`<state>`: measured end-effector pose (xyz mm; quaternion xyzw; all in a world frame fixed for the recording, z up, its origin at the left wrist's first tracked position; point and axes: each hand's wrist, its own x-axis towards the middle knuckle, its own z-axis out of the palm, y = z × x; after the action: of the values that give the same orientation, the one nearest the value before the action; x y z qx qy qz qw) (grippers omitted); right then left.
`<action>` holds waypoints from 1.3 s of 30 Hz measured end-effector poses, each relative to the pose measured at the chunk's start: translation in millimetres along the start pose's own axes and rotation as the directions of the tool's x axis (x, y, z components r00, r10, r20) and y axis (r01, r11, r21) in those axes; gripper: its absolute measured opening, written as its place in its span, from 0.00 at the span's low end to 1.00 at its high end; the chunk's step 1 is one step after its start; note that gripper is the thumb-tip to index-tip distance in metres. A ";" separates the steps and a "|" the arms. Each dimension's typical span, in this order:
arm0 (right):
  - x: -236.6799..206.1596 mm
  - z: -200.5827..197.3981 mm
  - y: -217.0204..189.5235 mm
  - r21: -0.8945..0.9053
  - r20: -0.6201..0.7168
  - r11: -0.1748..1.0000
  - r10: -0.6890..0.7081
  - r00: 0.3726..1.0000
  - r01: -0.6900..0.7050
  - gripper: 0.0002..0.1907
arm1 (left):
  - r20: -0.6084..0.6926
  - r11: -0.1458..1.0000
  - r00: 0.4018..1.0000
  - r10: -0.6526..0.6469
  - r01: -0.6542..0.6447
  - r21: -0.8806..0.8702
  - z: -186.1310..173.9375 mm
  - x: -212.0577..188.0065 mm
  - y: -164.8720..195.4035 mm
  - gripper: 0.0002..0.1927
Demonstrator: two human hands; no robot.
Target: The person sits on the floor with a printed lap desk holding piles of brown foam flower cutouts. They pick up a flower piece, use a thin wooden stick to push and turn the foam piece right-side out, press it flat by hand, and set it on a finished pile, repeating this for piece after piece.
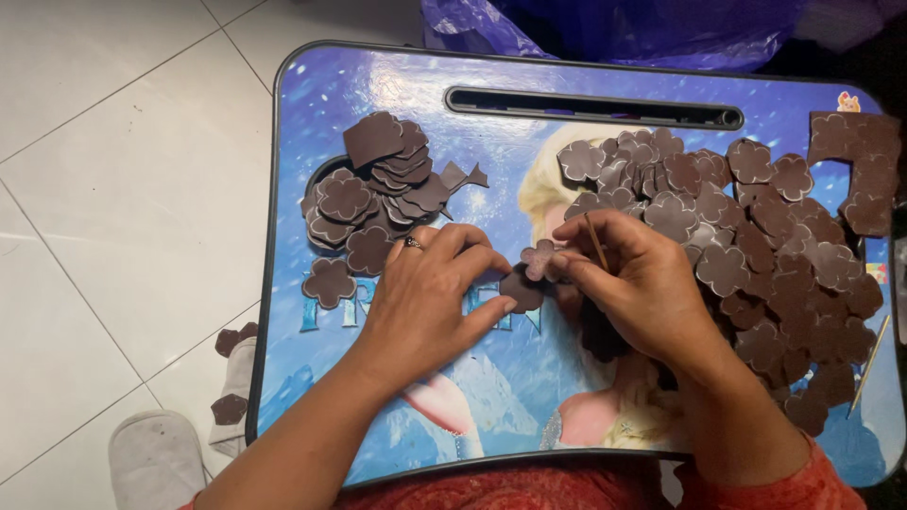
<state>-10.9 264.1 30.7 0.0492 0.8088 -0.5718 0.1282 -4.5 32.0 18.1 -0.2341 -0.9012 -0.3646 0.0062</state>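
Matt brown foam flower cutouts cover the glossy printed plastic lap table; the floor tiles are smooth, shiny white.

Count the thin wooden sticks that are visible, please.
2. One wooden stick is held in the right hand; the other stick lies at the lap tray's right edge. More may hide under the brown flower cutouts.

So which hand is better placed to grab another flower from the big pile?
Probably the right hand: it lies against the big pile of brown flowers, though it holds a thin stick. The left hand is pinning a flower.
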 end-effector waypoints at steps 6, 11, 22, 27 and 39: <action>-4.5 2.8 -3.1 -0.111 0.019 0.992 0.061 0.998 -0.059 0.13 | -0.027 1.000 0.999 0.020 -0.021 -0.019 0.5 0.2 -0.9 0.18; -5.2 12.8 -7.6 -0.324 0.081 0.944 -0.044 0.996 0.068 0.11 | 0.001 0.999 1.000 0.013 -0.013 -0.031 -2.3 2.5 -2.8 0.17; -6.1 18.1 -11.1 -0.461 0.082 0.872 -0.147 0.986 0.168 0.11 | 0.056 0.996 0.998 0.012 -0.007 -0.085 -10.4 2.1 -7.0 0.12; -6.5 18.2 -10.3 -0.484 0.103 0.839 -0.227 0.968 0.248 0.11 | 0.050 0.996 0.999 0.006 -0.001 -0.090 -10.0 2.0 -7.9 0.11; -10.1 14.7 -13.8 -0.440 0.089 0.855 -0.261 0.961 0.274 0.12 | -0.078 1.000 0.997 0.025 -0.024 0.010 1.1 1.6 -1.9 0.08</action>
<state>-2.1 246.3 41.4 -0.1020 0.9158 -0.3828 0.0659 -6.6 32.3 16.4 -0.2306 -0.8991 -0.3693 0.0468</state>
